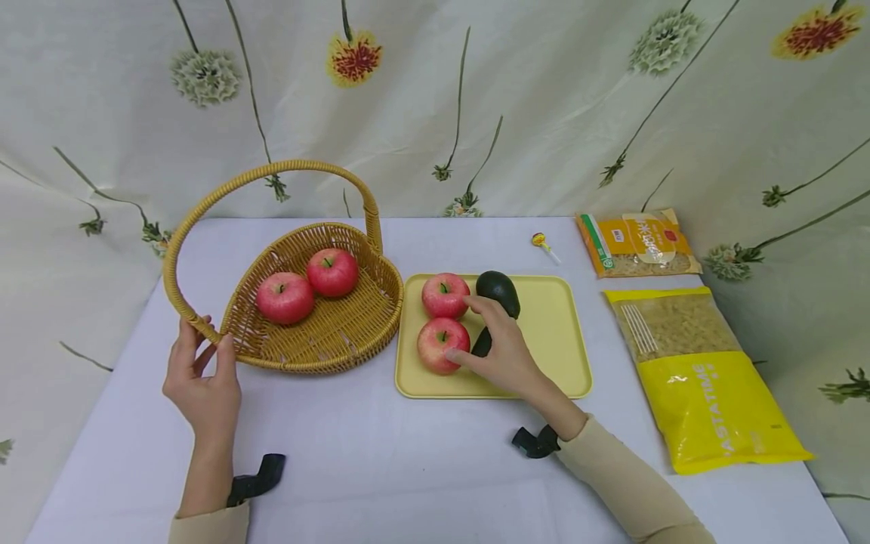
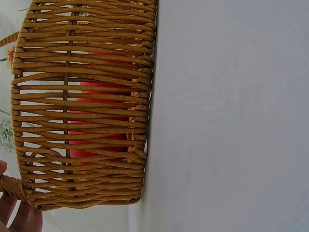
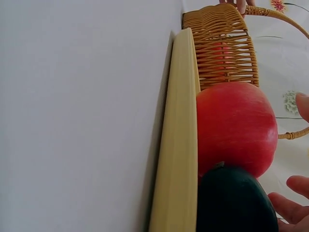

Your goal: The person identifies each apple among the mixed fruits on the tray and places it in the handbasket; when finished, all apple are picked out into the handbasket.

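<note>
Head view: a round red apple with a yellowish blush sits at 9 o'clock on a pale-yellow rectangular tray; a second round red apple is at 10; right hand is over that side, thumb and fingers spread with a gap, can't tell if they touch either fruit; dark-green oval avocado at the tray's 12, another dark-green piece half hidden by the hand; at the tray's 9 there's a tan wicker basket with two shiny red apples inside; left hand pinches its arched handle at the basket's 8; yellow-topped lollipop at 1, orange printed bag at 2, yellow pasta bag at 3.
</note>
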Available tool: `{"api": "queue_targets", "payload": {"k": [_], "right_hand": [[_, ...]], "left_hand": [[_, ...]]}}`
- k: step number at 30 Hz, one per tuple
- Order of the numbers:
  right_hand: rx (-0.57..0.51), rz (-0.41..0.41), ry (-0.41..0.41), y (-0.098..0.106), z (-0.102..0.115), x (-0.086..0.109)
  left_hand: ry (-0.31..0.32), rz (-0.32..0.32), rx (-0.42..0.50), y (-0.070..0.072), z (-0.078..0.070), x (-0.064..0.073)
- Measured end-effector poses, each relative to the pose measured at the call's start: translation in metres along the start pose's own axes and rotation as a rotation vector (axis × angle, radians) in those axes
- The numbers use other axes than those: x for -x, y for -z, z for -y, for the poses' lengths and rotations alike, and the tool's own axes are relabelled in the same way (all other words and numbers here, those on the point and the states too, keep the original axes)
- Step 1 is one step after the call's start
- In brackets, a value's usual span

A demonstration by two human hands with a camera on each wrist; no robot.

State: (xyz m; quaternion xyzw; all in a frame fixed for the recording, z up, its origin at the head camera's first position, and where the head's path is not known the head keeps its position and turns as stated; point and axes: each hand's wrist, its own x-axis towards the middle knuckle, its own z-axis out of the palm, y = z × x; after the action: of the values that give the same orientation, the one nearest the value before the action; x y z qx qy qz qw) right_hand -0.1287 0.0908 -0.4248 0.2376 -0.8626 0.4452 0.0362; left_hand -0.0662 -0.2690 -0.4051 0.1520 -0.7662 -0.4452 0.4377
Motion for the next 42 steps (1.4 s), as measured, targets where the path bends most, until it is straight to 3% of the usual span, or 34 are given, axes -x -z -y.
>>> {"api": "queue_targets", "payload": {"k": [12,21,42], "right_hand": [[0.147,0.001,0.014,-0.006,-0.004,0.000],[0.233,-0.012,0.037,-0.009,-0.005,0.001],[0.373,-0.023,0.116,-0.012,-0.007,0.002]], "left_hand": [[-0.004,-0.002,0.006,0.000,-0.003,0.000],[-0.005,0.014,0.021,0.001,0.024,-0.003],[-0.003,0.021,-0.007,0.001,0.028,-0.003]]}}
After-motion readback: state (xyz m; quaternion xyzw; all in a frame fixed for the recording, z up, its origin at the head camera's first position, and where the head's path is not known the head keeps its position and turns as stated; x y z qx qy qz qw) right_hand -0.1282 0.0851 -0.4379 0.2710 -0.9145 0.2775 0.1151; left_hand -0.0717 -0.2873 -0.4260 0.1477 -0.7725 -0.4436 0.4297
